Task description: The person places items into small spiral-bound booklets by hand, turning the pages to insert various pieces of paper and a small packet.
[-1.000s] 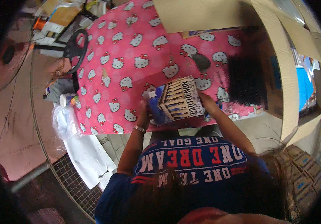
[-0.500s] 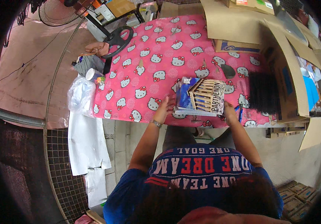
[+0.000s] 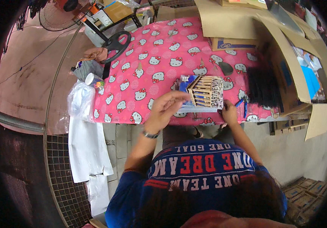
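Pack: flat rectangular glossy printed pack (image 3: pixel 205 91), its cover showing a pale columned temple against blue; it appears to lie on the pink plastic-looking table cover (image 3: pixel 184 54) with white cartoon cat heads, close to the edge nearest me.
Layers: a pale rim shows along the side toward me, so I take it for several thin sheets or booklets together, though I cannot count them.
Left hand: my bare left hand (image 3: pixel 165 110) is raised at the pack's left side, fingers long and loosely together, overlapping its edge in view; it grips nothing, and whether the fingertips touch, I cannot tell.
Right hand: my right hand (image 3: pixel 230 113) has curled fingers at the near right corner; whether they pinch that corner, I cannot tell.
Tool: blue-handled hand tool (image 3: pixel 245 108), just right of my right hand, apart from the pack.
Weight and feel: I judge it light and fairly stiff, slick on the cover, with corners that could crease.
Hold: the two short sides suit me best, thumbs above and fingers beneath, keeping the layers square.
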Demonstrator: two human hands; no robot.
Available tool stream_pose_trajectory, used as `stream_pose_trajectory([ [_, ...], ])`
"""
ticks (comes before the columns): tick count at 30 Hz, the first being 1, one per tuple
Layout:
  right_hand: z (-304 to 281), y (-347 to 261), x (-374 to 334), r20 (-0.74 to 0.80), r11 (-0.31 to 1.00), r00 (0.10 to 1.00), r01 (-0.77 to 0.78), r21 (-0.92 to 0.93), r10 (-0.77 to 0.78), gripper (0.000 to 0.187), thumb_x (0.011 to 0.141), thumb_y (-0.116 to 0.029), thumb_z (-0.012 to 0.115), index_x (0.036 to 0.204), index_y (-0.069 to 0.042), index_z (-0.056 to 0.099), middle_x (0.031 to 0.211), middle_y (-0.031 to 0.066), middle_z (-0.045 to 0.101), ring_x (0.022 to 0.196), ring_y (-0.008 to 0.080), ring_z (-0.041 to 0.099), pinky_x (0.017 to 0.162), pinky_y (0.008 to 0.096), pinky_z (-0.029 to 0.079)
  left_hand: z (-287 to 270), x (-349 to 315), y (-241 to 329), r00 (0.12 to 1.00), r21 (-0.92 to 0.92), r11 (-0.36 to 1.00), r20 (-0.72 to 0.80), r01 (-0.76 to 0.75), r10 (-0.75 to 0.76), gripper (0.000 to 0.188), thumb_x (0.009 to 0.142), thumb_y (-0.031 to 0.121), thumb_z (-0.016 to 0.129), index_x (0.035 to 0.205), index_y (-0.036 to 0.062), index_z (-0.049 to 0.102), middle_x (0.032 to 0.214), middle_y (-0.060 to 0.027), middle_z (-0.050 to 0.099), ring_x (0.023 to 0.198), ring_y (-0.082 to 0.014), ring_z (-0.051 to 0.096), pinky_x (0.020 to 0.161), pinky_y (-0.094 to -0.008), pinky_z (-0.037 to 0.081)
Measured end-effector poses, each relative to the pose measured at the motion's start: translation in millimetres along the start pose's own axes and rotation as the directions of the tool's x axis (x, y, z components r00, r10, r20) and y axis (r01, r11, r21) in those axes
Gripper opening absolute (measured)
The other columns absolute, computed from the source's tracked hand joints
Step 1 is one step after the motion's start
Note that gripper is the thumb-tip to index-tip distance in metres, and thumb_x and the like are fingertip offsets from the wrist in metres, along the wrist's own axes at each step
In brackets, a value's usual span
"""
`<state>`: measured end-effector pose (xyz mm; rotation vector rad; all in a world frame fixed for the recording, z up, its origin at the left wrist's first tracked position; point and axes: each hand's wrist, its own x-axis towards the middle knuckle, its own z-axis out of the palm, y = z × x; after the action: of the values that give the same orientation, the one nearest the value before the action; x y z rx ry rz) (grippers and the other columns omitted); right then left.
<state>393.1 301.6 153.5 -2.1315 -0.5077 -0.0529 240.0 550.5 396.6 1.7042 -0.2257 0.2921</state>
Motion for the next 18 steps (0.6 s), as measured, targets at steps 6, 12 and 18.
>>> stream_pose_trajectory([
  [6,-2,-9,-4,0.002,0.999,1.0,0.018,-0.041,-0.018,0.018,0.081,-0.007,0.056,0.097,0.0,0.062,0.092,0.0242,0.063,0.088,0.0432,0.061,0.077,0.0482,0.049,-22,0,186,0.619,-0.018,0.908,0.726,-0.419,0.3,0.028,0.097,0.022,0.052,0.113,0.0015,0.063,0.112,-0.0088,0.066,0.099,-0.0177,0.062,0.09,-0.0327,0.049],
  [12,6,5,-2,-0.038,0.996,0.999,-0.03,-0.081,0.027,0.017,0.08,-0.012,0.059,0.094,-0.001,0.062,0.082,0.0214,0.066,0.078,0.0402,0.064,0.071,0.0486,0.051,-7,2,230,0.35,0.028,0.773,0.902,-0.634,0.255,0.028,0.094,0.024,0.056,0.109,0.0021,0.064,0.108,-0.0089,0.066,0.097,-0.0191,0.063,0.089,-0.0336,0.049],
  [18,-31,6,10,0.104,0.991,0.987,-0.115,-0.067,0.122,0.018,0.082,-0.017,0.061,0.093,-0.004,0.065,0.083,0.0198,0.068,0.077,0.0379,0.066,0.07,0.0449,0.052,-5,10,233,0.243,0.005,0.714,0.942,-0.7,0.231,0.028,0.09,0.026,0.061,0.106,0.0026,0.065,0.104,-0.009,0.066,0.096,-0.0205,0.063,0.088,-0.0346,0.049],
])
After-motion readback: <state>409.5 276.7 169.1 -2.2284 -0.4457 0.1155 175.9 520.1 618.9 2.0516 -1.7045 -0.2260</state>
